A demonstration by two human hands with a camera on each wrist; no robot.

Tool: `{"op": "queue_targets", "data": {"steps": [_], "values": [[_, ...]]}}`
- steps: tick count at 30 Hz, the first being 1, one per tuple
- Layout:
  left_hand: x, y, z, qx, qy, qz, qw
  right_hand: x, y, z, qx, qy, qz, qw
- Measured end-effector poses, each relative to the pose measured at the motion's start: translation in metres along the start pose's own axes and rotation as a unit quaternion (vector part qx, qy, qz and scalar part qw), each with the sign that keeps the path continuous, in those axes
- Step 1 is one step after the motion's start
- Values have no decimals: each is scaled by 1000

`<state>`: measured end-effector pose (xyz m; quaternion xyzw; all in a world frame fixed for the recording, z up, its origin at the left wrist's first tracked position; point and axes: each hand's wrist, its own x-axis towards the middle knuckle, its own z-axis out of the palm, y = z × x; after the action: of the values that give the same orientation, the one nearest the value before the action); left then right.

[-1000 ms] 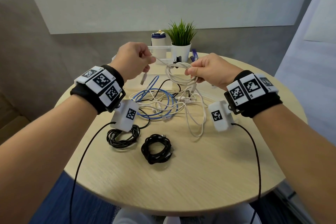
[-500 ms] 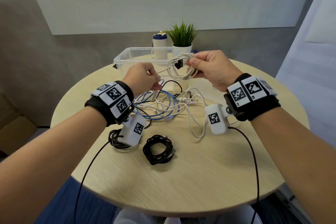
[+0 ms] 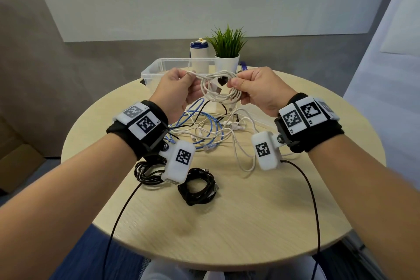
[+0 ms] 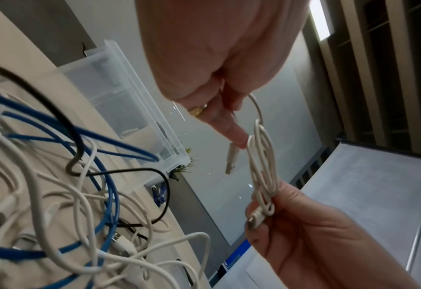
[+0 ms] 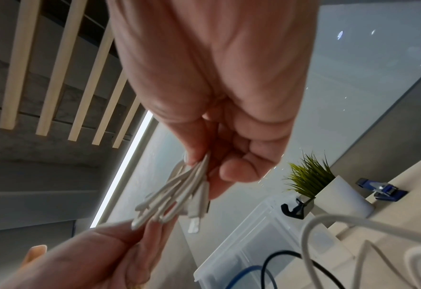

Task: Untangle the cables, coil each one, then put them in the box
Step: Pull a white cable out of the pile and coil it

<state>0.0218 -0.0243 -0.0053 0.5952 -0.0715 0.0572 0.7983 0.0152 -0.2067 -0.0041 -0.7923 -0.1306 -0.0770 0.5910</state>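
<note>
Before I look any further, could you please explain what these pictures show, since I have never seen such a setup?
No machine here: a person works bare-handed, wearing a head camera and one camera strapped to each wrist. The wide picture looks down from the head; the other two look along each hand. The left hand and right hand each hold one side of a coiled white cable in a pinching grip. On the round table lie a tangle of blue, white and black cables, two coiled black cables, a clear box, a potted plant and a white canister.
</note>
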Motion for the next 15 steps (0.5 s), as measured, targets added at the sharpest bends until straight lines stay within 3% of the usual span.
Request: {"op": "queue_targets", "data": {"steps": [8, 15], "values": [[-4, 4, 5, 19, -56, -54, 997, -1, -1, 7, 55, -24, 34, 998], [-8, 5, -2, 4, -171, -138, 975, 4, 1, 2, 47, 34, 7, 998]]}}
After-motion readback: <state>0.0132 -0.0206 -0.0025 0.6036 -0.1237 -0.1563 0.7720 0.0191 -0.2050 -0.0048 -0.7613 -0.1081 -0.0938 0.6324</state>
